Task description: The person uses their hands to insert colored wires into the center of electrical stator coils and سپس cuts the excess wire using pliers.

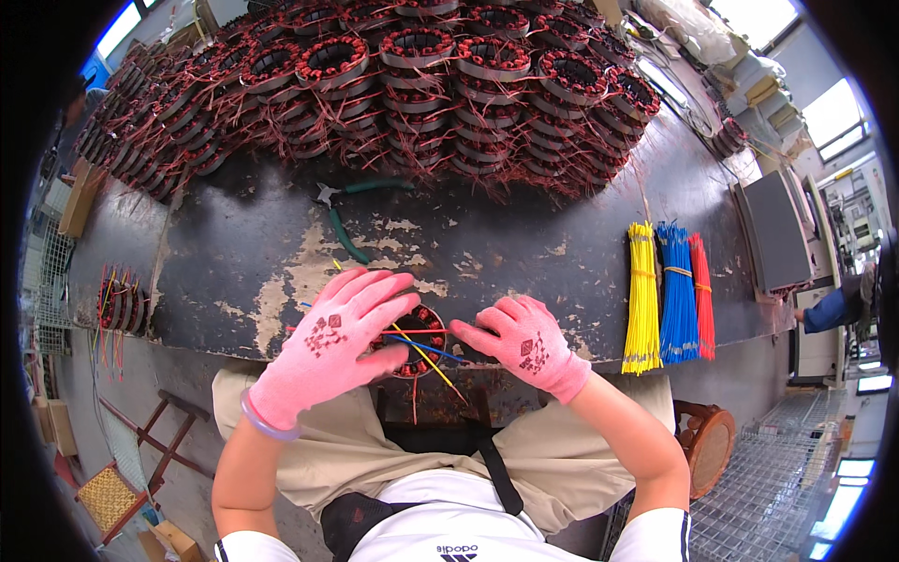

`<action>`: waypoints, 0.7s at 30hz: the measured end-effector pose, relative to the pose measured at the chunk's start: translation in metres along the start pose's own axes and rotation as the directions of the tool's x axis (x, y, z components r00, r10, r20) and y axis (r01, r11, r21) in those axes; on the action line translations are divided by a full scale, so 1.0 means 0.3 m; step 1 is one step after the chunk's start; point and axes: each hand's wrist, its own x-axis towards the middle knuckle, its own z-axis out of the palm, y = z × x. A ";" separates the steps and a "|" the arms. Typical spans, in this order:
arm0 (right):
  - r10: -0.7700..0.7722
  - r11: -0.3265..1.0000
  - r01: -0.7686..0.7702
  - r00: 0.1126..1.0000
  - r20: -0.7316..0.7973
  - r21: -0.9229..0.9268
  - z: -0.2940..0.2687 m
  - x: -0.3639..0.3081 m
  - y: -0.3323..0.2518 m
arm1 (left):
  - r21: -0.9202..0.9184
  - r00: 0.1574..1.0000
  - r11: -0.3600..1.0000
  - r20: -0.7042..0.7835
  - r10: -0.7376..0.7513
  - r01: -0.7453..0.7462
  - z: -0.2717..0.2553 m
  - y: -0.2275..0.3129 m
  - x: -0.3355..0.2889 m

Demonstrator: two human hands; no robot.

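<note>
A motor stator (429, 317) with red windings lies at the table's front edge, partly covered by my hands. Yellow (420, 348), blue (438, 352) and red (426, 331) wires cross over it. My left hand (335, 335), in a pink glove, reaches over the stator's left side with fingers stretched out and thumb apart. Its palm side is hidden. My right hand (526, 343), gloved alike, is to the right of the stator. Its fingers are curled, and their tips close on the end of the red wire.
Tall stacks of stators (412, 84) fill the table's far side. Green-handled cutters (346, 211) lie before them. Bundles of yellow (641, 300), blue (678, 300) and red wires (702, 300) lie at right. More stators (122, 302) stand at the left edge. A wooden stool (707, 450) is at lower right.
</note>
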 end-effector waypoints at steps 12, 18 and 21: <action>0.398 0.793 -0.428 0.903 0.164 0.433 -0.100 0.144 0.037 | 0.050 0.998 0.997 -0.020 0.061 -0.060 0.107 -0.037 -0.077; 0.279 0.960 -0.277 0.957 0.077 -0.046 0.152 0.557 -0.022 | 0.118 0.987 0.982 -0.080 -0.141 0.150 0.048 -0.071 -0.201; 0.381 0.921 -0.351 0.901 0.208 -0.169 0.221 0.683 -0.020 | 0.131 0.966 0.961 -0.114 -0.231 0.245 0.018 -0.101 -0.262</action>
